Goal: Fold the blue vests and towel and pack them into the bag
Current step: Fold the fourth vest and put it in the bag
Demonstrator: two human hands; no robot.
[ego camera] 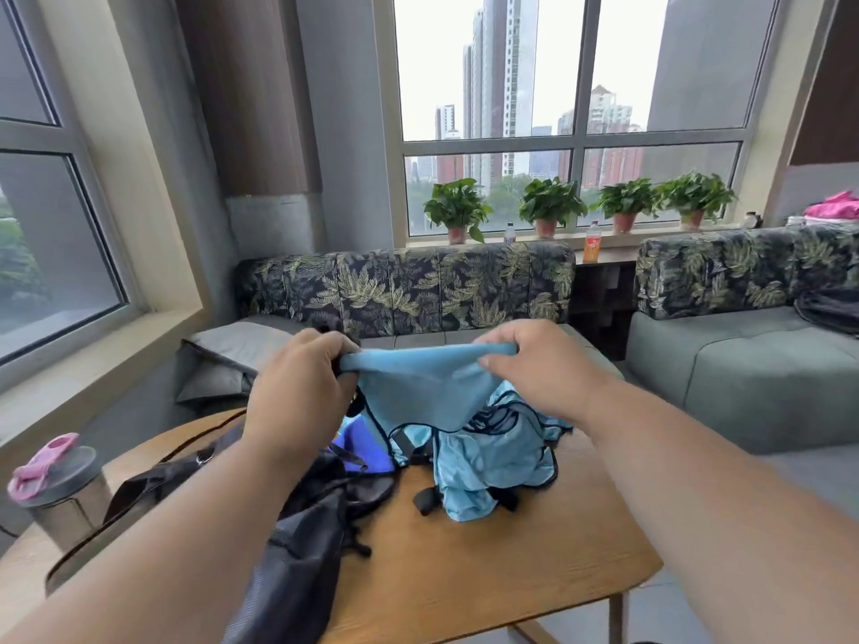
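A wooden tabletop [488,564] is seen from above, with a sofa [409,290] and window plants behind it. A dark bag [297,541] lies slumped on the left of the tabletop, its mouth turned toward the middle; something bright blue [360,450] shows at the opening, and what else is inside cannot be told. A heap of light blue vests [492,471] with dark trim is piled just beside the bag, unfolded. A pale blue towel [427,388] is held up above the heap, stretched between both hands. The left hand [297,388] pinches one top corner with curled fingers; the right hand [544,364] grips the other corner the same way.

For a neat fold, the top edge would best be kept taut and level, and the two corners brought together so the edges match before the cloth is laid down. A steel bottle [60,495] with a pink lid stands at the left edge.
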